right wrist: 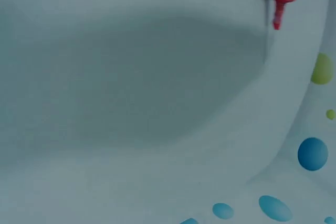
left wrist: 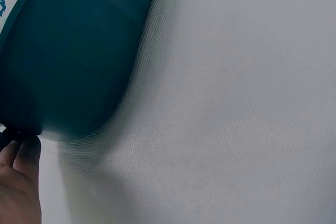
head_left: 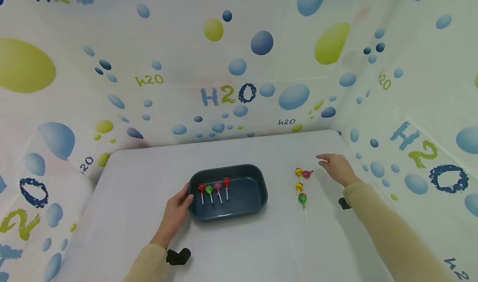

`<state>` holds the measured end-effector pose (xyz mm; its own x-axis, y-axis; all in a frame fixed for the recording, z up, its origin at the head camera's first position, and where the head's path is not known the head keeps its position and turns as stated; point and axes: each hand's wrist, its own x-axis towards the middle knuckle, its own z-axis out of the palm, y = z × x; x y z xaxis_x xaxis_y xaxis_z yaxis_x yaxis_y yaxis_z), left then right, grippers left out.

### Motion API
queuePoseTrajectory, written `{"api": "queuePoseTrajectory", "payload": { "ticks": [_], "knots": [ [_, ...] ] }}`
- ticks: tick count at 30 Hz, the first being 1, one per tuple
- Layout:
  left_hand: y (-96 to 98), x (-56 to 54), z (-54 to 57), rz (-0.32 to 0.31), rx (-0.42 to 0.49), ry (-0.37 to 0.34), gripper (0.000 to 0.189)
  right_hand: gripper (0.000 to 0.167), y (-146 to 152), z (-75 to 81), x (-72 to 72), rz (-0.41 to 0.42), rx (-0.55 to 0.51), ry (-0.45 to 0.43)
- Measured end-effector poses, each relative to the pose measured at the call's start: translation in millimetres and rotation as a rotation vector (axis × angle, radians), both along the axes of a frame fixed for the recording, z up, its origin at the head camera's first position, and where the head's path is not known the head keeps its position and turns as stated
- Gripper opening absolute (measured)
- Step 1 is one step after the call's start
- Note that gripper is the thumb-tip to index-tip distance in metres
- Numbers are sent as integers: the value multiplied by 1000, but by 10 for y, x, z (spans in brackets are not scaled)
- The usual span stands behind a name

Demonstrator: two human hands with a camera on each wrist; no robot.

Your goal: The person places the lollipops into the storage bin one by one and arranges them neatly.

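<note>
My left hand (head_left: 175,209) grips the left end of a dark blue-green tray (head_left: 239,215), thumb at the rim; the left wrist view shows its fingers (left wrist: 26,156) against the tray's outer wall. Inside the tray lie a red lollipop (head_left: 202,187), a green one (head_left: 208,189), a pinkish-purple one (head_left: 218,186) and another red one (head_left: 226,182), sticks toward me. My right hand (head_left: 337,168) hovers just right of a red lollipop (head_left: 307,174), thumb and fingers apart, holding nothing visible. That lollipop also appears in the right wrist view, where the hand is out of sight.
Beside the red lollipop lie a yellow one (head_left: 298,171), a second yellow one (head_left: 299,187) and a green one (head_left: 303,198), right of the tray. All rest on a white-covered table (head_left: 269,249). Walls with a bubble-printed covering (head_left: 179,108) stand behind and at both sides.
</note>
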<state>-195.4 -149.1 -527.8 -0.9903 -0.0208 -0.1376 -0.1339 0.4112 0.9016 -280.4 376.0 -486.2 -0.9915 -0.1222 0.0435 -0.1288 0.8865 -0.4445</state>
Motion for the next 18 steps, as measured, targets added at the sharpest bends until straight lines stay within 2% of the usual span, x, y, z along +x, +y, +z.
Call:
{"api": "queuePoseTrajectory", "payload": {
  "ticks": [3, 8, 13, 18],
  "knots": [
    [-20, -14, 13, -3, 2, -8, 58, 32, -55, -162, -44, 59, 102, 4],
    [-42, -61, 10, -9, 8, -11, 58, 34, -164, -325, -93, 87, 173, -74],
    [-63, -102, 15, -16, 9, -8, 58, 33, -230, -383, -96, 112, 199, -84],
    [-75, -102, 9, -14, 21, -6, 57, 33, -279, -367, -82, 143, 239, -51]
  ]
}}
